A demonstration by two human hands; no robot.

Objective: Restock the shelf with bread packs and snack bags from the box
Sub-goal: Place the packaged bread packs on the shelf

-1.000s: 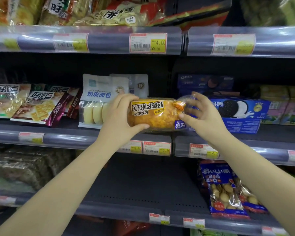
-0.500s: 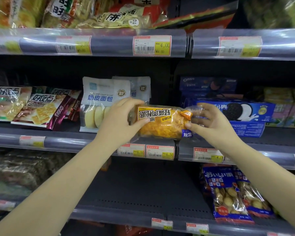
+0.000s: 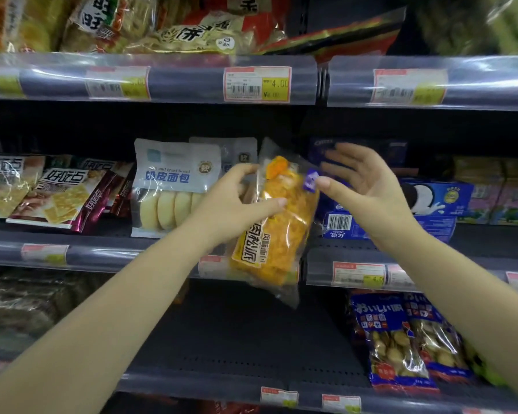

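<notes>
Bread pack (image 3: 277, 216) now stands nearly upright, tilted, top end up by the middle shelf; a second ago it lay sideways between both hands. Left hand (image 3: 237, 201) grips its left edge, thumb across the front, fingers curled behind the wrapper. Right hand (image 3: 368, 186) has let go of the bulk: fingers spread and relaxed, only the thumb tip touching the purple label at the pack's upper right corner. The pack's lower end hangs over the middle shelf rail (image 3: 108, 252), covering a price tag, and is not set down. Just left of it, a white bread bag (image 3: 174, 186) stands on the middle shelf, with cracker packs (image 3: 63, 198) further left. Behind the right hand are blue cookie boxes (image 3: 437, 201), close to the fingers. The gap between the white bag and the cookie boxes is narrow and filled by the pack. The lower shelf (image 3: 237, 339) has bare dark room below the pack, with biscuit bags (image 3: 401, 342) at its right. The top shelf rail (image 3: 192, 79) with price tags is well above.
</notes>
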